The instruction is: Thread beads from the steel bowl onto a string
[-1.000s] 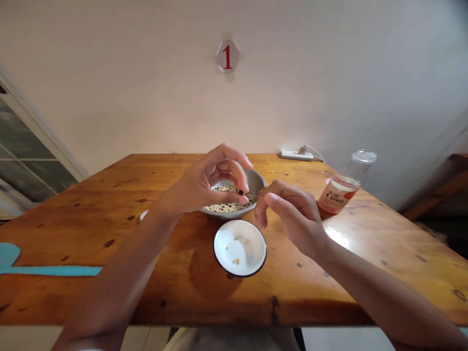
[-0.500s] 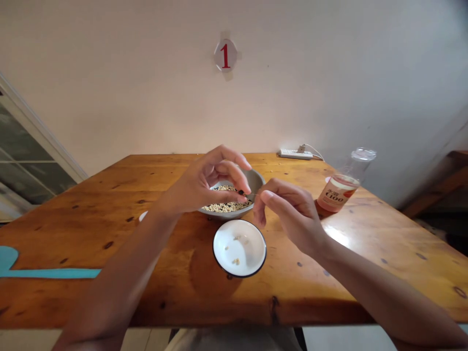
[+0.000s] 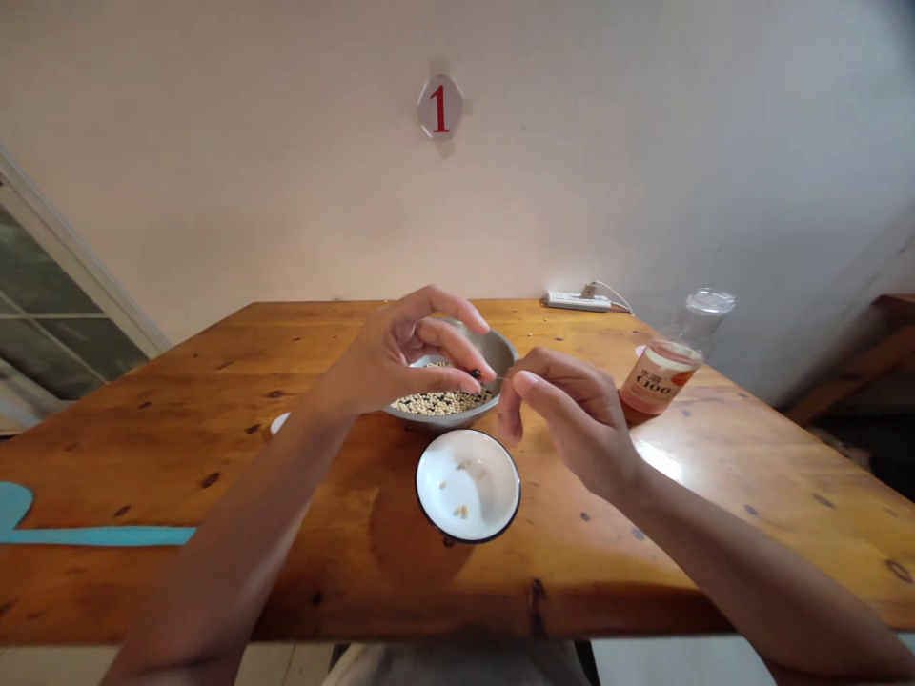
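Observation:
My left hand [image 3: 421,357] is over the metal bowl, pinching a small round black bean [image 3: 476,374] between thumb and fingertips, its other fingers curved above. My right hand [image 3: 558,400] pinches a thin needle [image 3: 504,378] that points left at the bean. Whether its tip touches or enters the bean is too small to tell. Below the hands stands the grey metal bowl [image 3: 507,354], with many cream and black beans [image 3: 439,402] in it. A white enamel bowl [image 3: 493,522] with a dark rim sits nearer me, holding several pale bits [image 3: 461,512].
A clear bottle [image 3: 661,376] with a label and pinkish liquid stands right of the bowls. At the table's back edge lies a white power strip [image 3: 579,301] with a cord. A flat turquoise piece [image 3: 100,535] lies at left, and a small white object [image 3: 278,422] is partly behind my left forearm.
Both hands hold nearly the same pose over the bowl. The bean and the left fingertips have shifted very slightly right, and the right hand has also edged a little right.

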A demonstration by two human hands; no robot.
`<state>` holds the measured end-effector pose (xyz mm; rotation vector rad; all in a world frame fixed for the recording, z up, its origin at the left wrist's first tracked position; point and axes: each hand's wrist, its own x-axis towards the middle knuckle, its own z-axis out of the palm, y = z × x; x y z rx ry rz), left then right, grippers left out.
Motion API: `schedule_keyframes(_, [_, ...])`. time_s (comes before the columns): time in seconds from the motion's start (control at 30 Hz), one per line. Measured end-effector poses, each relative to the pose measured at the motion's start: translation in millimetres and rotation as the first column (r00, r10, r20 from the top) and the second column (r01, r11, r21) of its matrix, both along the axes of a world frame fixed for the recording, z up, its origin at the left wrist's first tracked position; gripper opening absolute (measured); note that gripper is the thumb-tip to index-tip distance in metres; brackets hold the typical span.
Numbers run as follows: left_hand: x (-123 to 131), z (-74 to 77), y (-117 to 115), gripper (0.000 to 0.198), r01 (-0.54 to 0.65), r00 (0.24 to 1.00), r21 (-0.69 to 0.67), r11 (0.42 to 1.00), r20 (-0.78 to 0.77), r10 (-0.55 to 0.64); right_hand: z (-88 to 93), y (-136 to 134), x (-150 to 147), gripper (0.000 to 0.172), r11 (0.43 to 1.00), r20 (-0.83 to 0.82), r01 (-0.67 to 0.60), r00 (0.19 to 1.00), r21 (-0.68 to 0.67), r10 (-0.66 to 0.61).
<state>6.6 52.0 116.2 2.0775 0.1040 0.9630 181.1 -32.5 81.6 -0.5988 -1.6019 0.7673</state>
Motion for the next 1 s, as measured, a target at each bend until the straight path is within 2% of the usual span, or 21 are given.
schedule_keyframes(0.23, [0,0.4,1,0.033,-0.031,0.999,0.067,0.997,0.008,0.031,2.6,-2,0,0.024,0.998,0.067,0.056,0.996,0.005,-0.056])
schedule_keyframes(0.47, [-4,0.2,0,0.026,-0.097,0.994,0.219,0.971,-0.034,0.107,2.4,2,2,0.023,0.994,0.148,0.107,0.983,0.001,-0.106])
schedule_keyframes(0.57, [-6,1.1,1,0.026,-0.156,0.981,0.34,0.927,-0.058,0.186,2.3,5,3,0.022,0.992,0.217,0.126,0.968,0.003,-0.124])
schedule_keyframes(0.77, [-8,4.6,-4,0.022,-0.258,0.935,0.551,0.794,-0.067,0.35,3.8,12,5,0.023,0.976,0.314,0.213,0.925,0.036,-0.213])
schedule_keyframes(0.9, [-12,7.3,-6,0.02,-0.256,0.908,0.62,0.742,-0.108,0.404,3.9,15,6,0.021,0.954,0.412,0.262,0.861,0.143,-0.298])
schedule_keyframes(1.0, [-14,8.7,-6,0.021,-0.222,0.87,0.651,0.726,-0.204,0.449,3.4,17,7,0.019,0.953,0.448,0.262,0.841,0.153,-0.303])
